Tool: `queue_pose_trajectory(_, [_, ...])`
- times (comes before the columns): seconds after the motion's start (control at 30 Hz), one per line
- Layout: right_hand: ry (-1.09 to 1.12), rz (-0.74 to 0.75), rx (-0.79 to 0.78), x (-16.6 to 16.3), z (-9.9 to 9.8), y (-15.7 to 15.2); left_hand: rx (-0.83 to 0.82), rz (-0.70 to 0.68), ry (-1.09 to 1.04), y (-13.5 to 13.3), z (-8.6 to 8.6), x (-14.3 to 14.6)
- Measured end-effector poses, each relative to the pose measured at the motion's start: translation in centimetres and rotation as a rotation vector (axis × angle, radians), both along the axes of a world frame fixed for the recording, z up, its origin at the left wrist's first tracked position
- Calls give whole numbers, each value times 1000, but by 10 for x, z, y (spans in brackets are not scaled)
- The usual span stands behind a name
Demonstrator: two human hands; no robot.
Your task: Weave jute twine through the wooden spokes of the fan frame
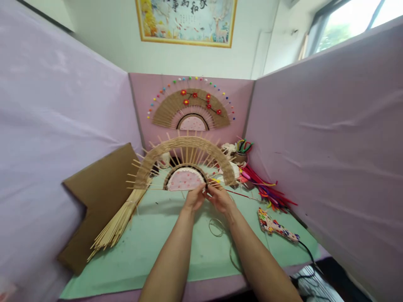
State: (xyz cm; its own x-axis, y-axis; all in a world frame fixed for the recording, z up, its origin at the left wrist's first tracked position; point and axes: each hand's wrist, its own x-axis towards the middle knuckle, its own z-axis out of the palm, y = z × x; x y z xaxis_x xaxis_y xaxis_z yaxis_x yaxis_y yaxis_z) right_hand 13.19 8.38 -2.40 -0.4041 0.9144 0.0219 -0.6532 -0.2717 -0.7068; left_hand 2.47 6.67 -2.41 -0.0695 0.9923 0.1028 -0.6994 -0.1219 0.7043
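A half-round fan (185, 144) of thin wooden sticks, with a woven band of twine, stands upright above the table. At its base is a pink dotted half-circle panel (185, 180) with a dark rim. My left hand (195, 198) pinches the fan's lower edge just right of the panel. Close beside it, my right hand (220, 198) has its fingers closed at the panel's right corner, by the lowest sticks. A loose length of twine (216, 228) hangs and curls below my right hand onto the table. What exactly sits between the right fingertips is too small to make out.
A bundle of sticks (118, 222) and brown cardboard (103, 193) lie at left. On the right are a colourful glue gun (277, 226) with its cord, red and purple pipe cleaners (267, 188), and a pot of scissors (242, 153). A finished flower fan (192, 107) hangs behind.
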Motion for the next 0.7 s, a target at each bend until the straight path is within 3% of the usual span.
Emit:
queue_pose_trajectory(0.13, [-199,29,55,16,10,-17,35,-90,-45,-1,8,-10])
queue_pose_trajectory(0.37, [-416,-110,182,54,25,-46,58,-48,-179,-7,13,-14])
queue_pose_trajectory(0.57, [-365,-370,211,71,37,-51,32,-119,-185,-11,13,-10])
queue_pose_trajectory(0.7, [-515,-734,367,74,35,-52,27,-127,-189,-12,13,-8])
